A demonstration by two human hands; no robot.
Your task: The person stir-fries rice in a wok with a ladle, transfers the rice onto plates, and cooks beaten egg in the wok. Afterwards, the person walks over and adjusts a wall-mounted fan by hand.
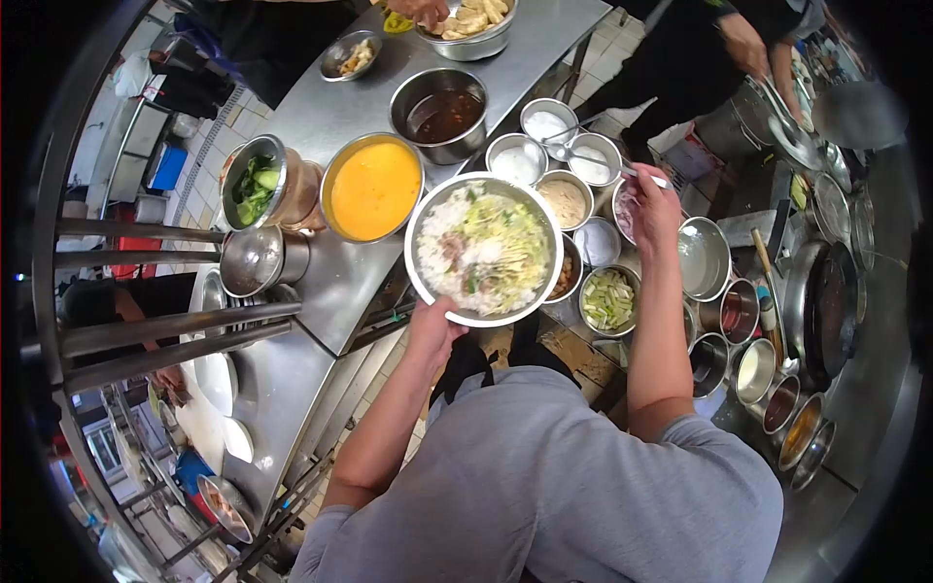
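My left hand (433,335) grips the near rim of a steel bowl (415,267) in front of my body. White rice (457,209), shredded yellow-green vegetable and bits of brownish meat fill this bowl. Out to the right, my right hand (656,214) is closed around the handle of a spoon (632,172). The spoon reaches left over small metal bowls of white powder (590,165). Whether its tip carries anything is too small to tell. Around it stand a bowl of beige granules (562,201) and a bowl of chopped green stalks (609,299).
On the steel counter (321,282) stand a bowl of orange-yellow liquid (372,187), a pot of dark sauce (447,115) and a pot of green leaves (255,180). A dark wok (831,311) and several sauce pots lie right. Other people's hands (743,46) work at the far side.
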